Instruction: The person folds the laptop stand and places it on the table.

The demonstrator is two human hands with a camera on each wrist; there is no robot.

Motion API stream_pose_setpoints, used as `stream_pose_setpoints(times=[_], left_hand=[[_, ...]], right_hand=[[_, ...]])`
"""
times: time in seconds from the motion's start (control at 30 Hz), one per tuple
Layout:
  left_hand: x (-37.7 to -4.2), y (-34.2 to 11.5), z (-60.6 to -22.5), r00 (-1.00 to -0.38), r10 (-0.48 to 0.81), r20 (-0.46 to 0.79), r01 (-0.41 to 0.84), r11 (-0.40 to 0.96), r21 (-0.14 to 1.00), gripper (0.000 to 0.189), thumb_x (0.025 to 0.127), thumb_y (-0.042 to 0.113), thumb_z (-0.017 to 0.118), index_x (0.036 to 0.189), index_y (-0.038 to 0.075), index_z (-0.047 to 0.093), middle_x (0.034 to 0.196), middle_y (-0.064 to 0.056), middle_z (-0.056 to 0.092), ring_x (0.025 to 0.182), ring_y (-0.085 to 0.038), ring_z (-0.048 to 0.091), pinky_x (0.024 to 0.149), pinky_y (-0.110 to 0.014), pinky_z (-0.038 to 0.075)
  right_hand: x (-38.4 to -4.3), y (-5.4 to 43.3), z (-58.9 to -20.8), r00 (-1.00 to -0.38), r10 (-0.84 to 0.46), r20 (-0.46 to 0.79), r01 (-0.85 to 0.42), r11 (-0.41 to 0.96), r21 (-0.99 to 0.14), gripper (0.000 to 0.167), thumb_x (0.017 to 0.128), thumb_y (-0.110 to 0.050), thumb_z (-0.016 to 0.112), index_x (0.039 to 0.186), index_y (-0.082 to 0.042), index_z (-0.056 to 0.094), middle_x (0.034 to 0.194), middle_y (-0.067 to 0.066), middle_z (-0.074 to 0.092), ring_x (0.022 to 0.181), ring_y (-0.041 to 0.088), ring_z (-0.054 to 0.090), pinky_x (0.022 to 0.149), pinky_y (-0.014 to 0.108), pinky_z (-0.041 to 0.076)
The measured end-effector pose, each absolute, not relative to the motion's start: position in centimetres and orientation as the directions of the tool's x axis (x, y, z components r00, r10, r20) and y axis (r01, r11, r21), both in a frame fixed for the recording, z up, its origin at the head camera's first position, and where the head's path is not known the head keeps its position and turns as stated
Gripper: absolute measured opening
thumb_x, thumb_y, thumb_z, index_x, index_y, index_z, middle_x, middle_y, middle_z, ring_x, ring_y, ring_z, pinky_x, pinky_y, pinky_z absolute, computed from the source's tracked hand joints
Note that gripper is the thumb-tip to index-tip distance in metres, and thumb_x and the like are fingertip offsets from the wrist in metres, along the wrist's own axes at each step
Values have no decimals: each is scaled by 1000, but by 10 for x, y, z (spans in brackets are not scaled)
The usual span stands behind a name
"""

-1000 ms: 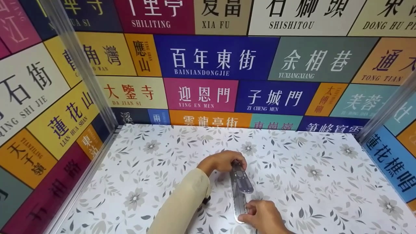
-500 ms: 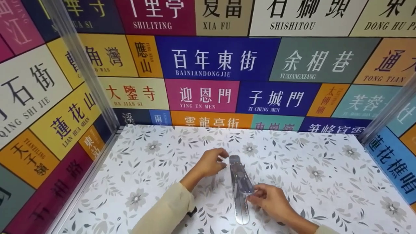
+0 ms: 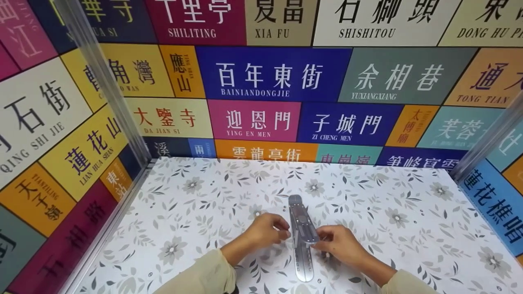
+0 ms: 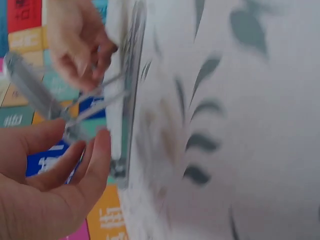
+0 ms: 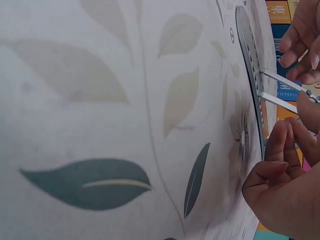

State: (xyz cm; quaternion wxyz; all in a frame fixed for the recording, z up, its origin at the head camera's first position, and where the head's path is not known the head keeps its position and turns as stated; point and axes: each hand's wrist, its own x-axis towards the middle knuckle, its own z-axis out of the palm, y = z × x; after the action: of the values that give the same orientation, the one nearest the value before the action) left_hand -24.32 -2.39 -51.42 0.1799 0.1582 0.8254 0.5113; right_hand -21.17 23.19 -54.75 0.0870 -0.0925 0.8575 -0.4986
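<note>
A grey metal folding stand [image 3: 303, 261] lies on the table, with a long flat base and a tilted upper plate [image 3: 304, 224] raised over it. Two thin support arms [image 5: 280, 102] join base and plate. My left hand [image 3: 265, 232] is at the stand's left side, fingers loosely bent and fingertips right by its edge. In the left wrist view, the left fingers [image 4: 97, 160] overlap the plate's lower part. From the right, my right hand [image 3: 341, 245] has its bent fingertips close to the plate's near end. The far side of the plate is hidden by the hands in the right wrist view.
The table [image 3: 196, 212] wears a white cover with grey leaves and flowers. Behind it stands a wall [image 3: 269, 73] of coloured name panels, with more panels on both sides. Clear corner strips [image 3: 118, 90] run up between the walls.
My left hand has left the stand's far end and come nearer along its left side. My right hand has moved up from the base's near end to the tilted plate. The stand stays in place.
</note>
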Motion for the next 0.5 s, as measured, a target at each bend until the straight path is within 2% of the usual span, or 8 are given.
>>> stream_pose_setpoints(times=[0.1,0.2,0.37,0.5], left_hand=[[-239,-15,-519,-896,422,-139,61,427,902,18,82,6,79,99,0,75,86,-5,74,65,-13,66,62,-24,55],[-237,-8,-524,-897,426,-115,99,449,888,15,80,4,81,94,3,77,83,-4,76,64,-7,63,60,-23,55],[-237,0,-531,-889,454,-52,199,487,850,7,79,5,82,85,8,79,77,-1,76,60,-3,60,58,-19,52],[-237,4,-535,-893,450,6,264,513,816,5,80,4,81,78,6,78,69,0,74,55,0,55,54,-16,48]], right_hand=[[-214,230,-551,-963,-260,-63,-71,475,-877,27,78,-17,85,102,-8,78,86,7,76,69,14,67,61,29,57],[-215,228,-554,-964,-258,-60,-71,471,-879,26,77,-17,86,101,-9,79,86,5,77,70,14,66,62,26,56],[-217,225,-556,-971,-237,-25,-98,492,-865,15,77,-7,83,92,-11,80,75,9,74,58,14,61,52,26,52],[-217,222,-557,-975,-223,-13,-106,512,-852,12,78,-4,81,86,-14,81,70,10,72,52,11,57,47,25,49]])
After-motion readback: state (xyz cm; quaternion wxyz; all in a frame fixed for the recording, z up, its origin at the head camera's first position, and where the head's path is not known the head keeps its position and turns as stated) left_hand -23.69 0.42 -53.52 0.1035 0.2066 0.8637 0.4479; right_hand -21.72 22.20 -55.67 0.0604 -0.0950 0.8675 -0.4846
